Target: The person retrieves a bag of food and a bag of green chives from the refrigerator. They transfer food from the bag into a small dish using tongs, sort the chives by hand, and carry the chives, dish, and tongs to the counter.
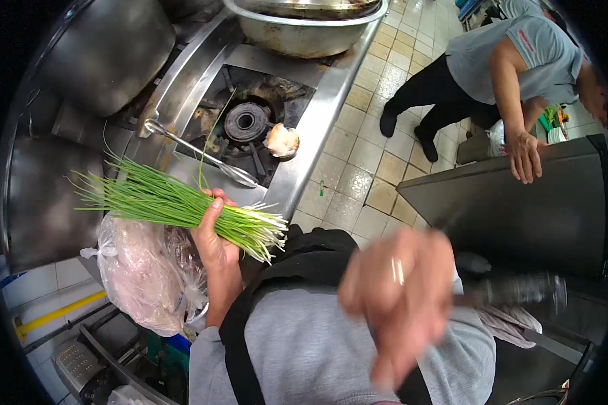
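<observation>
My left hand (216, 233) is closed around a bunch of thin spring onions (162, 196). Their white root ends point right, toward my apron, and the green tops fan out to the left. One long strand stands up from the bunch over the stove. In front of my chest is my right hand (402, 290), badly smeared by motion, with a bright glint on one finger. A blurred, partly see-through cylinder (527, 291) with a dark end shows just right of it; I cannot make out whether my right hand holds it.
Metal tongs (203, 154) lie beside a gas burner (246, 121), with a pale brown-and-white lump (282, 140) at its edge. Large pots (108, 54) and a metal basin (304, 34) stand around. A plastic bag (142, 270) hangs left. A co-worker (513, 74) stands behind a steel counter (520, 189).
</observation>
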`<state>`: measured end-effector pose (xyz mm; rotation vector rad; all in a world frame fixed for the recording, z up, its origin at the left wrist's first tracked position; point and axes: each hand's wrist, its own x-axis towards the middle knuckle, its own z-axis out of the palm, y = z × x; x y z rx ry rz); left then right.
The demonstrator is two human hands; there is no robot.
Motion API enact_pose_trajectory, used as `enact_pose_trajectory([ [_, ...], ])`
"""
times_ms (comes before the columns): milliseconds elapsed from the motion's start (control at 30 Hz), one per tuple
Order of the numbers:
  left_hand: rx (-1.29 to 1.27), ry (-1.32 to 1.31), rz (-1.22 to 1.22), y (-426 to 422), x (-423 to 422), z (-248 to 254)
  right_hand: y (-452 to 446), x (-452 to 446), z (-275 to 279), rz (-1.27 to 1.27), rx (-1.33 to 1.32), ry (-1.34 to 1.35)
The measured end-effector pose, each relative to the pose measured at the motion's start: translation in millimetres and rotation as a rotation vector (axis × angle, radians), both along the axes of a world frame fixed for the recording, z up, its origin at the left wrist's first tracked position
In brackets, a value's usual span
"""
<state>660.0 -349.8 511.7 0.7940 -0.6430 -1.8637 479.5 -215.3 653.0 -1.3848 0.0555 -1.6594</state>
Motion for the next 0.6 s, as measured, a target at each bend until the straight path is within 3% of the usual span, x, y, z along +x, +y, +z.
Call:
enact_pose_trajectory([
  [100, 0.001, 0.015, 0.029, -0.2, 10.4, 2.6, -29.6, -32.2, -64.4, -0.55, 0.84, 0.212],
  [167, 0.004, 0.041, 0.03, 2.1, 15.3, 7.4, -71.5, -59.0, -146.2, -0.765, 1.09, 0.349],
  [233, -0.006, 0.024, 0.059, 2.5, 22.6, 12.8, -93.0, -77.9, -229.8, -1.082, 1.143, 0.853],
  [300, -0.048, 0.068, 0.082, 2.3, 29.7, 15.2, -107.7, -70.3, -240.5, -1.041, 1.2, 1.081],
  [367, -0.056, 0.105, 0.099, 1.4, 35.4, 19.4, -122.4, -62.3, -265.3, -1.197, 1.026, 1.096],
  [433, -0.069, 0.119, 0.117, 0.5, 38.7, 21.5, -132.0, -63.0, -254.9, -1.073, 1.198, 1.105],
  [600, -0.046, 0.097, 0.129, 3.2, 30.9, 20.5, -145.9, -72.4, -266.8, -1.012, 1.174, 1.209],
])
